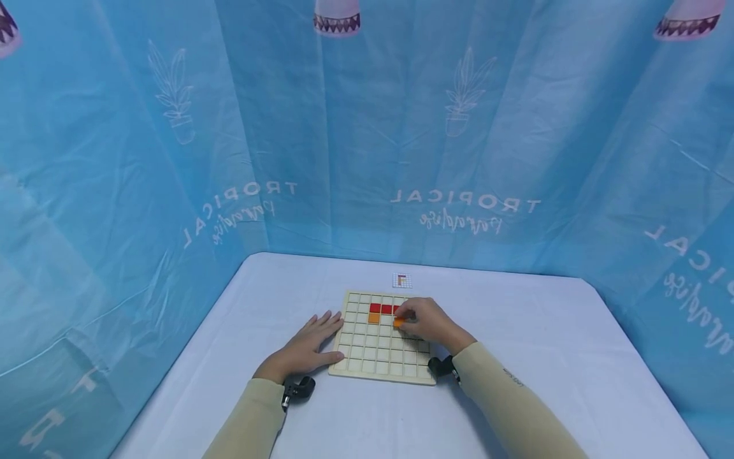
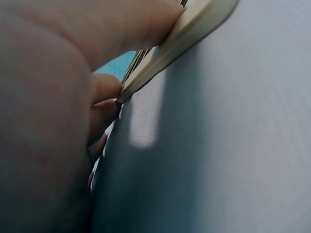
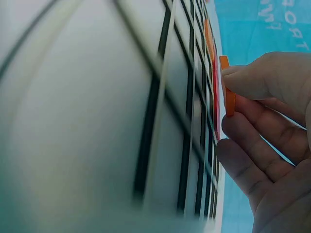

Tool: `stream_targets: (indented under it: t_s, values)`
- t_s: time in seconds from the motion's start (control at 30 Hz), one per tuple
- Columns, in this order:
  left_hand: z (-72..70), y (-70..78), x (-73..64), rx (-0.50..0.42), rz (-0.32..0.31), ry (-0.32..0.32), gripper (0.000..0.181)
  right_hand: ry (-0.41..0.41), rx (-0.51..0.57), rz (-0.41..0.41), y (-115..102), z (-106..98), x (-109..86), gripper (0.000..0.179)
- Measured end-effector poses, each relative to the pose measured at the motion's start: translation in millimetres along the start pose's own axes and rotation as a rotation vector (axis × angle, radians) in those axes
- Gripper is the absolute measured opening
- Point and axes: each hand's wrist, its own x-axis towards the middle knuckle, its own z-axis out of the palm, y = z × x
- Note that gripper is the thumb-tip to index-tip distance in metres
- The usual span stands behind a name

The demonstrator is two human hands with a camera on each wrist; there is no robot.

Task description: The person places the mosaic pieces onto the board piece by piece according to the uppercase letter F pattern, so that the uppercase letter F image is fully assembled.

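The left hand (image 1: 309, 344), fingers apart, touches the grid board (image 1: 369, 354). There, an orange tile (image 1: 374, 318) lies just nearer than the red tiles (image 1: 381, 308). At right, the right hand (image 1: 430, 323) pinches a second orange tile (image 3: 230, 103) above the board; placing seems the step, needing it squared to a cell, which one being unclear.

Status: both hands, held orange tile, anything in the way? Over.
Left hand touching left edge of board. Right hand pinching orange tile over board. Right hand hides part of board; no other obstruction visible.
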Motion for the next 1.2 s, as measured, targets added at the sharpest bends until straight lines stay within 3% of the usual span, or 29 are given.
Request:
stream_targets:
  t_s: [0.53, 0.83, 1.2]
  values:
    - [1.2, -1.1, 0.6, -0.005, 0.002, -0.009, 0.088, -0.051, -0.043, -0.069, -39, 29, 16.7, 0.019]
    - [3.1, -1.2, 1.4, -0.004, -0.002, -0.009, 0.089, -0.023, -0.072, -0.07, -42, 41, 21.3, 0.019]
    - [0.4, -1.6, 0.3, -0.015, -0.003, -0.007, 0.089, -0.013, -0.08, -0.051, -46, 41, 20.6, 0.019]
